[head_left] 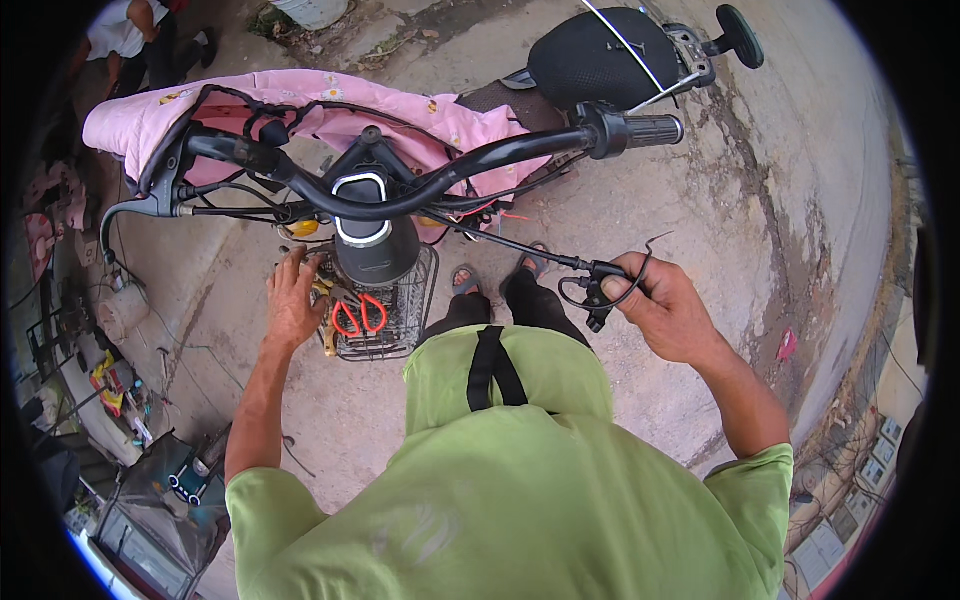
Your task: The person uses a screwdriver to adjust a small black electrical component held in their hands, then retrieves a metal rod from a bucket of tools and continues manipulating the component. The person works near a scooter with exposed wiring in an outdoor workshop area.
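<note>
My right hand [668, 308] pinches a black brake lever [598, 284] beside the handlebar. A black cable [500, 240] runs from the lever back towards the middle of the handlebar, and a thin wire end [655, 240] sticks out past my fingers. At the left, my left hand [292, 300] reaches over the edge of a wire basket [425, 290], its fingers stretched among the tools there. Red-handled scissors or snips [360, 315] lie in the basket close to my thumb. The black handlebar [450, 185] crosses above both hands, with a round-fronted headlight housing [377, 250] at its middle.
A pink quilted cover [330, 90] hangs along the far side of the handlebar. The black seat [600, 60] and a mirror [740, 37] are at the back right. Another brake lever [125, 215] juts out at the left grip. A person [125, 40] crouches far left.
</note>
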`<state>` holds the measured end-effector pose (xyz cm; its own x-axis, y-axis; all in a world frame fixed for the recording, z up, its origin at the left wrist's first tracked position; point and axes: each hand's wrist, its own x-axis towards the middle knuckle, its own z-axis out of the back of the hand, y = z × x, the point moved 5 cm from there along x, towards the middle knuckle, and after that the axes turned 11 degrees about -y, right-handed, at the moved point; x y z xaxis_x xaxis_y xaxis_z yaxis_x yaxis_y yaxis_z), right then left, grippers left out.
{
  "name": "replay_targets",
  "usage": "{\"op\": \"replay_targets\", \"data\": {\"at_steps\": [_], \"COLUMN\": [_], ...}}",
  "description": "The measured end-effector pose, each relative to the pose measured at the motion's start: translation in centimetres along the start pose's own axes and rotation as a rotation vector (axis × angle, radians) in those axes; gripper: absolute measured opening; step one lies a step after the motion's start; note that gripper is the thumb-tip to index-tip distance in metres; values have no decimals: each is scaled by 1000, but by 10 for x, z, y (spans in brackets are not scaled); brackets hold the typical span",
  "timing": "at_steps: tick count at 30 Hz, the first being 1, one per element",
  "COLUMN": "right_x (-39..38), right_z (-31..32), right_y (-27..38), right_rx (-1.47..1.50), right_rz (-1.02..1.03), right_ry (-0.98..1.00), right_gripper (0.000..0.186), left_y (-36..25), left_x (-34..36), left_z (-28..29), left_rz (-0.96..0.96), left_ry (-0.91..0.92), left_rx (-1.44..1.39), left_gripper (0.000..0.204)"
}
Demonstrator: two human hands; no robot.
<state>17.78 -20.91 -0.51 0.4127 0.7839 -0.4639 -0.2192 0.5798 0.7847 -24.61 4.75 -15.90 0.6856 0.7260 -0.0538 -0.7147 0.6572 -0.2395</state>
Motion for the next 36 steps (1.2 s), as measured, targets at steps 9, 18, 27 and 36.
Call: {"op": "replay_targets", "data": {"at_steps": [9, 18, 27, 36], "right_x": [-11, -11, -8, -8], "right_z": [-6, -5, -9, -11], "right_y": [1, 3, -2, -6], "right_rx": [-19, -28, -20, 13], "right_rz": [55, 52, 67, 162], "right_ry": [-42, -18, -23, -50], "right_gripper": [34, 32, 33, 32], "left_y": [40, 41, -101, -221], "left_x": [-3, -35, -116, -53], "left_z": [-55, -11, 54, 46], "left_rz": [-256, -72, 759, 195], "left_ry": [2, 99, 444, 431], "left_rx": [229, -33, -958, -1123], "left_gripper": [77, 61, 50, 38]}}
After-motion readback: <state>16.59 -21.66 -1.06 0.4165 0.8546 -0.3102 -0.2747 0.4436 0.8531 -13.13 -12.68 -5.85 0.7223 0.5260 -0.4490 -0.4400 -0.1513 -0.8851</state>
